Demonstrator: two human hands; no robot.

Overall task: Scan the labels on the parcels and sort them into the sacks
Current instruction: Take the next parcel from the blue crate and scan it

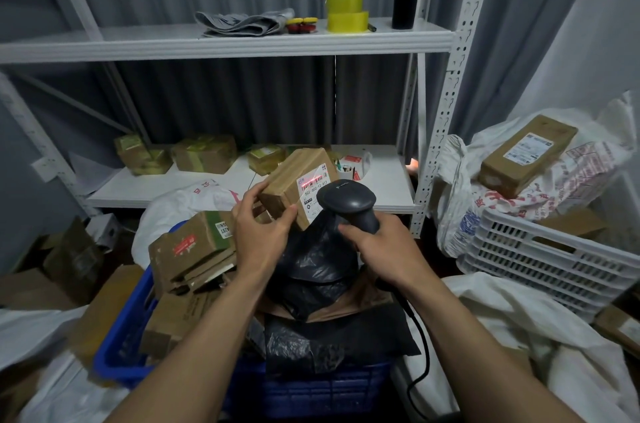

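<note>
Brown cardboard parcel (285, 182), edges pinched by the left hand (263, 232), tilts over the blue plastic crate (311, 395). The right hand (379, 249) grips a dark grey scanner (348, 202), red line crossing the white label (313, 185).

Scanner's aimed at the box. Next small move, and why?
Probably hold the cardboard parcel steady in the left hand: the red line from the barcode scanner in the right hand lies across the barcode on its label, so re-aiming seems unneeded.
</note>
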